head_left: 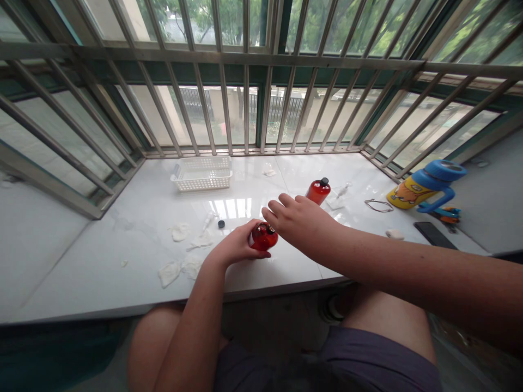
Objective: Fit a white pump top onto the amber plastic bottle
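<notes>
A steel-barred window [261, 59] was noted along the far edge of a white marble-topped desk [122, 261], with trees visible through the glass. At lower centre, a red bottle [263, 236] was gripped in the left hand [232, 245], its fingers curled around the tilted body; whether the bottle touched the desk could not be determined. The right hand [300, 220] was extended from the right of the frame, palm down, fingers slightly spread and held open just beside the bottle. A white plastic basket [201, 174] was placed at upper left of centre. A yellow cup with a blue lid [425, 185] was seen at far right, near a black phone [435, 235]. A second red bottle [317, 191] was standing upright just beyond the right hand. Crumpled white tissues [169, 273] were scattered left of centre, near a small black cap [221, 224]. A thin wire loop [378, 205] was lying right of centre.
</notes>
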### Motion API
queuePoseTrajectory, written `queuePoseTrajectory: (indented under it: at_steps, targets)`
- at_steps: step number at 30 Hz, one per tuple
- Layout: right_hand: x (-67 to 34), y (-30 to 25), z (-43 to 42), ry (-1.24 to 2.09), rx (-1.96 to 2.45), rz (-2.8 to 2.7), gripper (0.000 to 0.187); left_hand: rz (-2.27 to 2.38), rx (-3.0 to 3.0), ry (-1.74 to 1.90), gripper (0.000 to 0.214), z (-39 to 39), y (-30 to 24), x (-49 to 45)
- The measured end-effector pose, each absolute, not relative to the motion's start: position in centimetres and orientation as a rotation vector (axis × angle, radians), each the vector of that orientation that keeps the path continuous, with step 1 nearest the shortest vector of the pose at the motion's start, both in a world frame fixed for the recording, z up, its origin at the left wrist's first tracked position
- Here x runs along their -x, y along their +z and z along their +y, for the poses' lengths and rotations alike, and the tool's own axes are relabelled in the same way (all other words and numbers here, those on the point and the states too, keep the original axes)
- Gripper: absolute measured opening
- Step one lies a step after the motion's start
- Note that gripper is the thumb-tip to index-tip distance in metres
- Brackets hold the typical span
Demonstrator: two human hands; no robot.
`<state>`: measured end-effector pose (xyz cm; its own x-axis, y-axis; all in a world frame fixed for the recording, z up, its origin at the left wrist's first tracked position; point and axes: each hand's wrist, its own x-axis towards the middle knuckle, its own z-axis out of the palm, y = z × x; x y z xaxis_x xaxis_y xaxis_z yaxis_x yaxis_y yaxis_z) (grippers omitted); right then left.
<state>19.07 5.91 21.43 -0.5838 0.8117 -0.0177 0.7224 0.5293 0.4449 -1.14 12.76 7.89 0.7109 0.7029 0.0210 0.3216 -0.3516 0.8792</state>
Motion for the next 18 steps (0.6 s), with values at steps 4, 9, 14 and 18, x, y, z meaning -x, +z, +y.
queuePoseTrajectory:
  at_steps: [4, 9, 14, 18]
  targets:
    - [-19.02, 21.52, 5.97, 0.598, -1.287, 2.547, 0.023, 0.791, -1.947, 0.494, 0.081, 12.73, 8.01, 1.19]
    - [-18.95, 21.54, 6.04, 0.605, -1.268, 2.551, 0.024, 0.796, -1.948, 0.492, 0.080, 12.75, 8.00, 1.23]
    - [-18.90, 21.45, 6.02, 0.607, -1.273, 2.558, 0.023, 0.789, -1.930, 0.501, 0.081, 12.77, 7.98, 1.22]
    - [-18.90, 21.46, 6.03, 0.607, -1.271, 2.554, 0.024, 0.791, -1.934, 0.500, 0.082, 12.77, 8.03, 1.24]
